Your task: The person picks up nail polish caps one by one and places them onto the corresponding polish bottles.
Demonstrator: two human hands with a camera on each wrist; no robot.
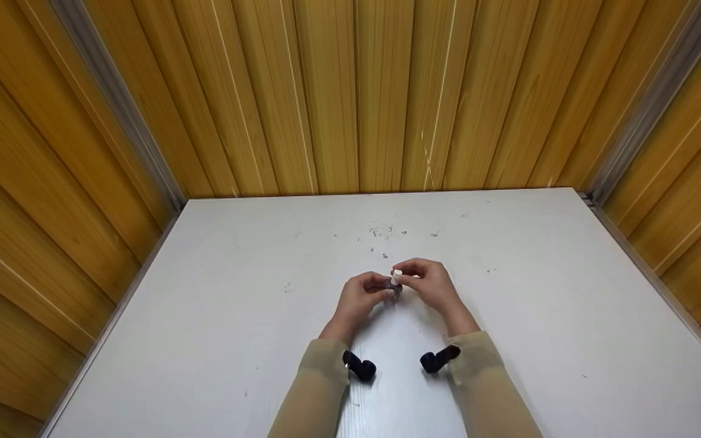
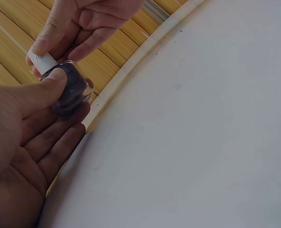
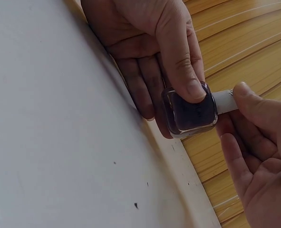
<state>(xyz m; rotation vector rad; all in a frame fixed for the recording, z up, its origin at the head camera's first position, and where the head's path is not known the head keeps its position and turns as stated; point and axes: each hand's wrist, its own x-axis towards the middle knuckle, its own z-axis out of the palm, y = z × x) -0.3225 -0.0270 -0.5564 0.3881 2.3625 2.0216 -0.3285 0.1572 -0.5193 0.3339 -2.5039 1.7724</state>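
Note:
A small nail polish bottle (image 3: pixel 190 114) of clear glass with dark purple polish is held between both hands, low over the table. My left hand (image 1: pixel 358 299) grips the glass body, thumb across its flat face and fingers behind. With thumb and fingertips, my right hand (image 1: pixel 432 285) pinches the white cap (image 2: pixel 43 61). The cap sits at the bottle's neck, in line with the body in the right wrist view. Part of the glass is hidden behind the left thumb.
The white table (image 1: pixel 216 304) carries scattered dark specks and scuffs (image 1: pixel 381 232) beyond the hands. Yellow wood-look panels (image 1: pixel 356 97) wall in its back and sides. A black wrist mount (image 1: pixel 360 367) is strapped on each sleeve.

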